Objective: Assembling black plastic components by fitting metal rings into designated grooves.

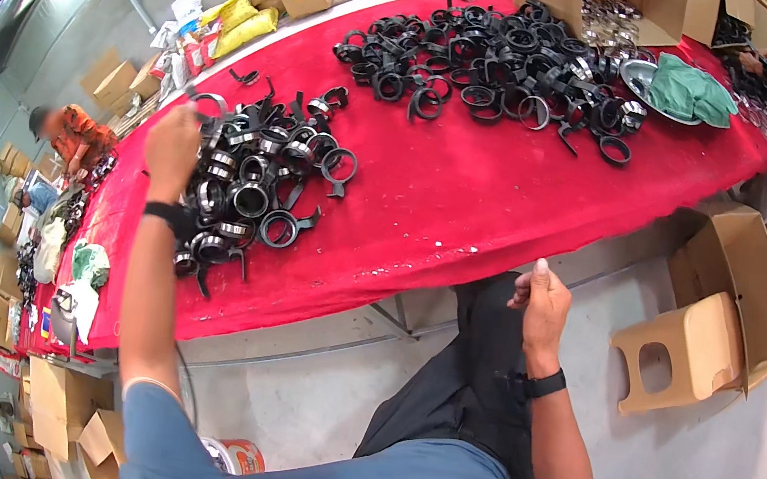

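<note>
At the left end of the red-covered table, my left hand (173,143) is raised over a pile of black rings with tabs (253,167), some with silvery bands. Its fingers are closed, and a dark ring with a tab (212,102) shows at the fingertips, apparently gripped there. My right hand (544,312) hangs just off the table's near edge, above my lap. Its fingers are curled with the thumb up, and whatever may be inside them is hidden. Each wrist wears a black band.
A larger heap of black rings (495,60) covers the far side of the red table (472,194). Beside it stand a metal tray (639,74) with green cloth and an open carton (660,12). A tan stool (689,352) is at right. Two people work farther along.
</note>
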Motion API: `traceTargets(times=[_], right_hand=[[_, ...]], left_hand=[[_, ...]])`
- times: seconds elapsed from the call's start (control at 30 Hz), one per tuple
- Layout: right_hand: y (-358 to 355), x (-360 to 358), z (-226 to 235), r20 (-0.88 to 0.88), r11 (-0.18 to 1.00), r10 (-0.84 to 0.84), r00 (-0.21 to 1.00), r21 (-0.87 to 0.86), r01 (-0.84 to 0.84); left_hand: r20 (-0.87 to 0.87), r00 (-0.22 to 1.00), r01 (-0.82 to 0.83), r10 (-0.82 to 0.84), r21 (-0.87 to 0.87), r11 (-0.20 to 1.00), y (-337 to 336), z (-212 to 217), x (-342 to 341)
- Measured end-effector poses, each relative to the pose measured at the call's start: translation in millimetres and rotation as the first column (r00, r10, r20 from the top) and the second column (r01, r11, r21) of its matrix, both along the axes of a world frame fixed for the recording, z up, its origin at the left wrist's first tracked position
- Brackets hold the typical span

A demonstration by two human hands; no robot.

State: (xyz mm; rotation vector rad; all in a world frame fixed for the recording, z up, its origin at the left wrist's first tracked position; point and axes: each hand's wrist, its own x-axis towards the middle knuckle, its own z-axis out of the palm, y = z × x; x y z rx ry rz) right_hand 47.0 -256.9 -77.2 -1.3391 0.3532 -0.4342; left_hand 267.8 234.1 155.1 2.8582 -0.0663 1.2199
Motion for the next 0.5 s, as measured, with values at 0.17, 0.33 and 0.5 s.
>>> traceTargets(times=[0.17,0.33,0.5], right_hand=[[13.1,16.7,5.2,-0.006,0.999,0.051,0.999,0.006,-0.051],[-16.6,52.5,31.1,-0.041,0.977,-0.030,0.999,-0.214,0.021],[-47.1,141.1,47.2,0.204,0.736,-0.076,0.976,-0.649,0.193]], left_hand=[[-0.279,0.906,-0.253,0.318,0.246,0.936,116.3,5.3,57.5],[-0.143,0.971,-0.153,0.193,0.249,0.956,47.3,-13.4,75.7],[-0.058,0.946,0.324,-0.318,0.169,0.931,-115.2,-31.4,93.7]])
